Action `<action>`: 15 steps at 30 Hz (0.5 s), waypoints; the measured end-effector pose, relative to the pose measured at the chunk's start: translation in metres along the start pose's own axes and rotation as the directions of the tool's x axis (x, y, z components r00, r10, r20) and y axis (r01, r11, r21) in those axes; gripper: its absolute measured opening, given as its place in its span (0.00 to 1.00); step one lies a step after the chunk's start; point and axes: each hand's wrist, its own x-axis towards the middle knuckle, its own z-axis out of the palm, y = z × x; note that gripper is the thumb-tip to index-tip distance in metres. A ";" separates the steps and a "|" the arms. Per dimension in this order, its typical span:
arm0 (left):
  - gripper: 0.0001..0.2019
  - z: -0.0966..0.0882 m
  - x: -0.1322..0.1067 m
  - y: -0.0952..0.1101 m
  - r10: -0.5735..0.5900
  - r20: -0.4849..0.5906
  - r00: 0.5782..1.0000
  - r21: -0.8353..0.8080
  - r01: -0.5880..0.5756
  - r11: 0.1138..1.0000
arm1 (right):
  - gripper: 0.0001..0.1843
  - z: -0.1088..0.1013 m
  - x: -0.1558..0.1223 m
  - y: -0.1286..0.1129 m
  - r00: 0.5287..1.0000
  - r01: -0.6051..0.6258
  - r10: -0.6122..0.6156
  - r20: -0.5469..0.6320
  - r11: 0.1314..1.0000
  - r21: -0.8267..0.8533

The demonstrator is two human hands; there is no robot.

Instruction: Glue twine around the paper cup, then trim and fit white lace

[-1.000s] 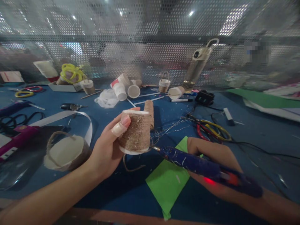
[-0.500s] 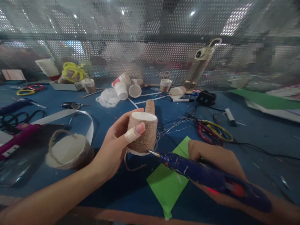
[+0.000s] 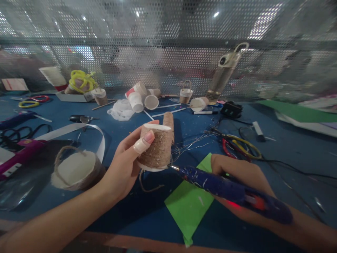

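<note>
My left hand (image 3: 126,158) holds a paper cup (image 3: 156,146) wrapped in brown twine, its white rims showing at top and bottom. Wrapped round the handle of a dark blue hot glue gun (image 3: 218,184) is my right hand (image 3: 244,175). The gun's metal nozzle meets the cup's lower right edge; whether it touches cannot be made out. A loose tail of twine (image 3: 150,189) hangs below the cup. Behind it stands a twine spool or roll (image 3: 168,121), partly hidden. Green paper (image 3: 189,207) lies under the gun.
At left are a twine-covered basket (image 3: 79,170), white ribbon (image 3: 101,140) and a magenta power strip (image 3: 23,154). Several paper cups (image 3: 137,102) lie at the back near a bottle (image 3: 222,77). Pliers (image 3: 237,147) and thin wires sit at right. A perforated metal screen (image 3: 168,52) stands behind.
The cup has tilted and turned slightly, shifting left in my left hand. The glue gun's nozzle has moved a little up and right along the cup's lower edge.
</note>
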 end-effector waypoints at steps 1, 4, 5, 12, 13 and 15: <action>0.21 0.000 0.000 0.000 0.003 -0.004 1.000 -0.001 -0.003 1.000 | 0.11 0.000 0.000 0.001 1.000 0.004 -0.004 -0.018 1.000 0.011; 0.21 -0.001 0.001 0.001 0.006 -0.015 1.000 -0.014 -0.006 1.000 | 0.11 0.005 0.002 0.006 0.995 -0.012 0.016 -0.101 0.999 0.036; 0.21 -0.001 0.001 0.001 0.008 -0.018 1.000 -0.021 -0.008 1.000 | 0.10 0.006 0.002 0.007 0.993 -0.030 0.034 -0.114 0.999 0.040; 0.19 -0.001 0.004 -0.001 0.003 -0.026 1.000 -0.033 -0.004 0.999 | 0.13 0.005 0.003 0.009 0.974 -0.051 0.071 -0.216 0.994 0.097; 0.19 0.000 0.004 -0.001 -0.004 -0.027 1.000 -0.032 0.004 0.999 | 0.12 0.006 0.004 0.010 0.969 -0.025 0.053 -0.241 0.993 0.116; 0.19 0.001 0.003 -0.003 -0.025 -0.022 0.999 -0.028 0.025 0.999 | 0.11 0.010 0.006 0.011 0.953 0.042 0.016 -0.301 0.982 0.185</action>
